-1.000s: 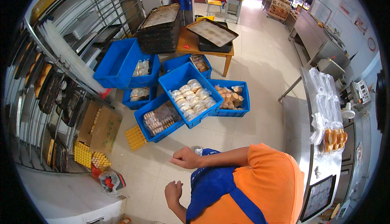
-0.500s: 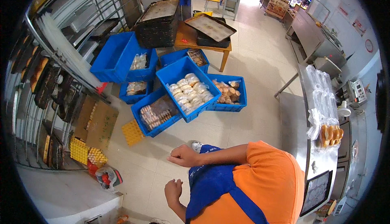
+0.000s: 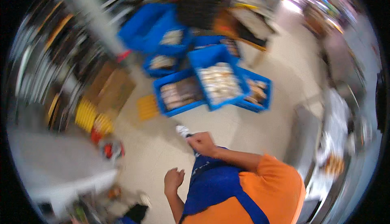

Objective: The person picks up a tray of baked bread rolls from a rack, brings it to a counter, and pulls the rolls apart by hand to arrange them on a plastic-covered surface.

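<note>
Over the tiled floor, my right hand (image 3: 202, 143) hangs in front of my blue apron, its fingers curled into a loose fist with nothing visible in it. Lower and to the left, my left hand (image 3: 174, 179) is also curled, and no object shows in it. Neither hand touches anything but the air around it. A shoe (image 3: 183, 131) shows just past the right fist. The nearest goods are blue crates: one (image 3: 198, 75) with pale bagged buns sits tilted across another (image 3: 167, 113) holding bagged pinkish-brown items.
More blue crates (image 3: 140, 25) stand behind, beside stacked dark trays (image 3: 199, 14) and a wooden table (image 3: 227, 22). Left are a tray rack (image 3: 44, 33), cardboard (image 3: 115, 90) and yellow egg trays (image 3: 147, 107). A white counter (image 3: 69, 155) is near left; a blurred steel bench (image 3: 302, 134) runs along the right.
The view has swung, so crates and rack sit further right and higher, with motion blur. My right hand appears further right and higher; a dark object has come into view at lower left.
</note>
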`<state>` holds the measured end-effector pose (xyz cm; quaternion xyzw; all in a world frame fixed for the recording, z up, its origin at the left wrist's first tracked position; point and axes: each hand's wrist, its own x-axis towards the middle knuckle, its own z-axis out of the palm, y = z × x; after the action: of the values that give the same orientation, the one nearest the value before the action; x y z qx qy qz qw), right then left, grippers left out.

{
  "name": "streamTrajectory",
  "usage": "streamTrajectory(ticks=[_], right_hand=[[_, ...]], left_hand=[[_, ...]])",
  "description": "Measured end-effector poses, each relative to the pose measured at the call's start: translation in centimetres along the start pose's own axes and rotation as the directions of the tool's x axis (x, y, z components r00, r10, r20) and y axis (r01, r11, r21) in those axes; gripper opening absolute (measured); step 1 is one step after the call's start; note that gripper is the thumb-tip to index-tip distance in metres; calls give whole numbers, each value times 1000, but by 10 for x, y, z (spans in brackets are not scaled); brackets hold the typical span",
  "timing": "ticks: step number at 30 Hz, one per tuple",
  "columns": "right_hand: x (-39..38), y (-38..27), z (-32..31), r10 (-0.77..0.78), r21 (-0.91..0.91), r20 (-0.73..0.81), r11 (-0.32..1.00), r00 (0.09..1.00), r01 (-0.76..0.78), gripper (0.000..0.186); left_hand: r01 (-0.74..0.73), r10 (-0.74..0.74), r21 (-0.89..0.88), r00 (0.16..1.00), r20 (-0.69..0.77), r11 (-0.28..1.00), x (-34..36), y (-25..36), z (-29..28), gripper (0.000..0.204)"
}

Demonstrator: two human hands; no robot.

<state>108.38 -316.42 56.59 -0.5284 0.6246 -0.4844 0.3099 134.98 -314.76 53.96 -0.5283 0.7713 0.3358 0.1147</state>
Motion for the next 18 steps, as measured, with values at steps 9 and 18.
streamTrajectory(ticks=[9, 18], right_hand=[[170, -21, 97, -53, 202, 169, 979, 984, 18, 41], [323, -70, 205, -250, 233, 349, 957, 903, 175, 40]], left_hand=[[312, -317, -109, 948, -27, 944, 30, -34, -118, 53], [318, -437, -438, 877, -201, 841, 78, -83, -191, 47]])
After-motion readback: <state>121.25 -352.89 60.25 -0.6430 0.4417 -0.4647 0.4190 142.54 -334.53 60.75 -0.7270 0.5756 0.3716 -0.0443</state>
